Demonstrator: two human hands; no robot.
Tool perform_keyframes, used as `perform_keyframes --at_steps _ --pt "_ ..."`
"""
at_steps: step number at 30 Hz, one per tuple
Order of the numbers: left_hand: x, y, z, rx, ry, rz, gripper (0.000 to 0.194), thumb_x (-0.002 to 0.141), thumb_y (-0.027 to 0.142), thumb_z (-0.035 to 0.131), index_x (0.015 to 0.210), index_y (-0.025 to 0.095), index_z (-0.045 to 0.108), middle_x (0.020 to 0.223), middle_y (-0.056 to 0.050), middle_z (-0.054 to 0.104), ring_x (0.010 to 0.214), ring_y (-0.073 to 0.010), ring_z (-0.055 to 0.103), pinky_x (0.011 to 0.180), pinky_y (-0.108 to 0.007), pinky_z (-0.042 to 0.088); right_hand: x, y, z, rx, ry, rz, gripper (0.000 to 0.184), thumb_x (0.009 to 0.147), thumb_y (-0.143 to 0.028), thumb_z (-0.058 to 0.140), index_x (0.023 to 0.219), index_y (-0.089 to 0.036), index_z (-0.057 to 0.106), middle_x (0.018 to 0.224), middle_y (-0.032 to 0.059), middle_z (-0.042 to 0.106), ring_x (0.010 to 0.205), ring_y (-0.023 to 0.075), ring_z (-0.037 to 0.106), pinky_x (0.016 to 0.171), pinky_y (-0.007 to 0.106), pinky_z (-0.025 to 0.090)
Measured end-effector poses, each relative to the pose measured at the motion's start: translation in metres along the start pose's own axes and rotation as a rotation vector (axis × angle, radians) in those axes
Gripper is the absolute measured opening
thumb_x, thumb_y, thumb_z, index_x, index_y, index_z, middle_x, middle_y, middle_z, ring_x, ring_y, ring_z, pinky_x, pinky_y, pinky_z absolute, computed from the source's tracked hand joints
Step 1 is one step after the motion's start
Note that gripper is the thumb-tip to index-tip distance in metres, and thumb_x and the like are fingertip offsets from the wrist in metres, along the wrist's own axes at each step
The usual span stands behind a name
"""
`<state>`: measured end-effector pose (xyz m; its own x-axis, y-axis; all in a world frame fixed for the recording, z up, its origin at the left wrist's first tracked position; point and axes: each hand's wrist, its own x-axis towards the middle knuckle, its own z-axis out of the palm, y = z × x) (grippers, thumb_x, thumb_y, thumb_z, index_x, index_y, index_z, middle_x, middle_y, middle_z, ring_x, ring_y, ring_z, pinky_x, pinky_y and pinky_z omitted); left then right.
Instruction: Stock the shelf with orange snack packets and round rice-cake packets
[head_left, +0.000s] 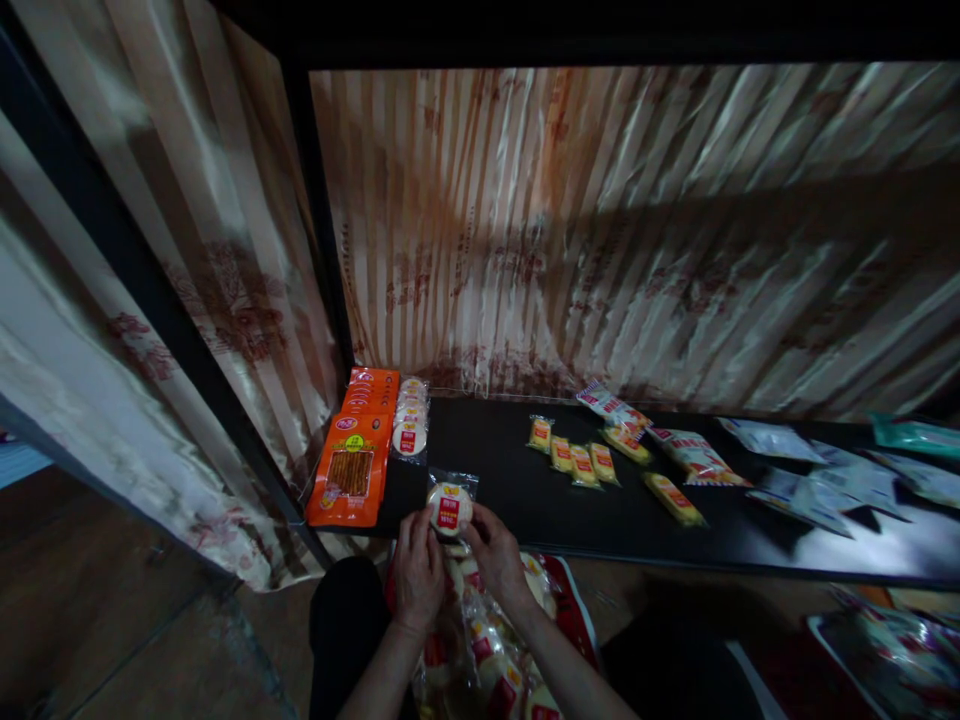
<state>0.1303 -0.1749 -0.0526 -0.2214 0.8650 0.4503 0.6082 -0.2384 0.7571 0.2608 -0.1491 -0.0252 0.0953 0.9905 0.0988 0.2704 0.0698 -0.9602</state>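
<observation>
Between my two hands is a round, pale packaged cracker in clear wrapping with a red and yellow label. My left hand pinches its left edge, and my right hand grips its right edge. It is at the front edge of the black shelf. Beyond it, a row of similar wrapped crackers overlaps front to back. Directly left of that row lie orange snack pouches, stacked in an overlapping line. Below my hands, a red bin holds many more of the wrapped crackers.
Small yellow packets lie mid-shelf, with red and white bags beside them. Silvery-white packets and a green packet are at the right. A black post and striped curtains bound the shelf. Another tray sits lower right.
</observation>
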Motion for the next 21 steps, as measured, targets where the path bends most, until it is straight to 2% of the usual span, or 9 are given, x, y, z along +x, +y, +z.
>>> perform_keyframes --at_steps 9,17,21 --pt "0.020 -0.003 0.000 0.026 0.019 -0.075 0.040 0.087 0.014 0.033 0.122 0.020 0.050 0.116 -0.010 0.054 0.110 -0.0178 0.055 0.093 -0.033 0.047 0.025 0.001 0.020 0.010 -0.009 -0.017 0.031 0.073 -0.032 0.057 0.101 -0.020 0.065 0.100 0.0085 0.070 0.090 0.0261 0.064 0.084 0.039 0.050" --pt "0.028 -0.012 0.008 0.046 0.077 -0.068 0.040 0.086 0.014 0.036 0.123 0.016 0.050 0.125 -0.013 0.051 0.118 -0.0231 0.049 0.099 -0.043 0.043 0.039 0.004 0.034 0.000 -0.028 -0.017 0.031 0.073 -0.030 0.054 0.100 -0.018 0.065 0.099 0.0083 0.069 0.090 0.0239 0.064 0.083 0.035 0.049" --pt "0.037 -0.015 0.011 0.091 0.106 -0.080 0.040 0.085 0.013 0.038 0.122 0.016 0.051 0.125 -0.013 0.052 0.118 -0.0222 0.050 0.100 -0.042 0.043 0.046 0.004 0.041 -0.058 -0.011 -0.042 0.032 0.073 -0.028 0.052 0.100 -0.016 0.065 0.098 0.0086 0.069 0.089 0.0226 0.064 0.083 0.033 0.049"
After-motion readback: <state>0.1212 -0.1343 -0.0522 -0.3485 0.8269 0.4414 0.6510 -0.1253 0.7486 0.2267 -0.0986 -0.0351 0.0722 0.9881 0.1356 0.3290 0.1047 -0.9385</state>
